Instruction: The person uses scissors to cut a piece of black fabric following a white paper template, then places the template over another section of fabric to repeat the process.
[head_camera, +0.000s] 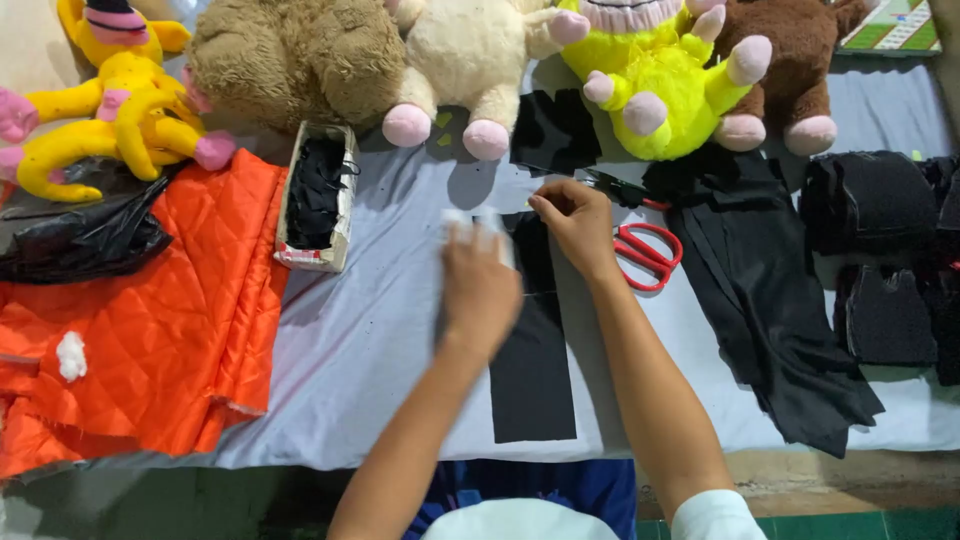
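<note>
Grey table cover (380, 330): left hand (480, 285) flat on black fabric strip (533, 370); right hand (578, 222) pinching strip's top edge; open white carton (318, 200) left.

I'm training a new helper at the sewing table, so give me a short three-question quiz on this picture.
1. True or false: the red-handled scissors lie to the right of the person's right hand.
2. Which lies under both hands? A) orange quilted fabric B) long black rectangular fabric strip C) black plastic bag
3. What fills the small open cardboard box by the beige plush toy?

Key
1. True.
2. B; the left hand rests on it, blurred, with something pale at its fingertips.
3. Dark black material, too small to identify.
</note>
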